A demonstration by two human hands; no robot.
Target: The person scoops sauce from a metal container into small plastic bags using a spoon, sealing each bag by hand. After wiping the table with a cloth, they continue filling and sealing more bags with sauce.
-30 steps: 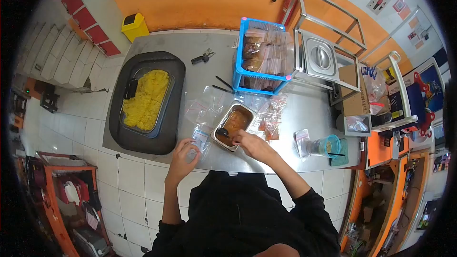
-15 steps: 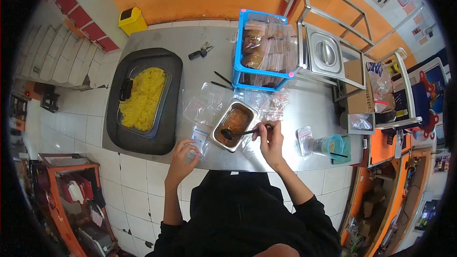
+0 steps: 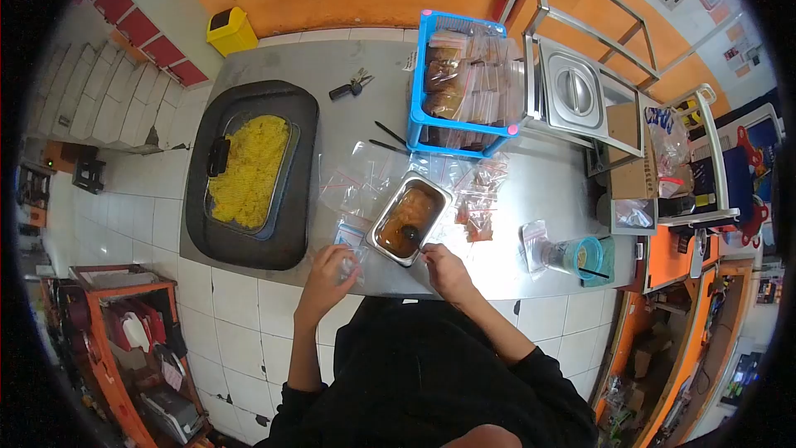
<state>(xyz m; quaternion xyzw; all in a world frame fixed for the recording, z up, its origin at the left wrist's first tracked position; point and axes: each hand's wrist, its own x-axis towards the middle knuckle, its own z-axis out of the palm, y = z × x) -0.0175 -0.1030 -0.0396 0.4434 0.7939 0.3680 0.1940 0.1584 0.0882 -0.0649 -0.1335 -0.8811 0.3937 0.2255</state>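
A steel food pan (image 3: pixel 385 217) with brown sauce stands at the table's front edge, in front of me. My right hand (image 3: pixel 448 275) is closed around the handle of a small black ladle (image 3: pixel 410 233), whose bowl is down in the sauce near the pan's front end. Left of the pan, my left hand (image 3: pixel 326 279) has its fingers curled in a pinch on a clear plastic zip bag (image 3: pixel 356 270). Several flat clear bags (image 3: pixel 340 191) lie behind and left of the pan. To its right are small bags of reddish-brown sauce (image 3: pixel 479 224).
A blue basket (image 3: pixel 463 152) packed with filled bags stands at the back. On the left, a black tray (image 3: pixel 205 232) carries a dish of yellow food (image 3: pixel 249 170). Keys (image 3: pixel 351 86) lie behind. A teal-rimmed cup (image 3: pixel 586 257) and a steel rack (image 3: pixel 539 12) stand right.
My right hand has moved left and toward me, and the ladle's bowl has shifted to the pan's right front side. My left hand has moved slightly right.
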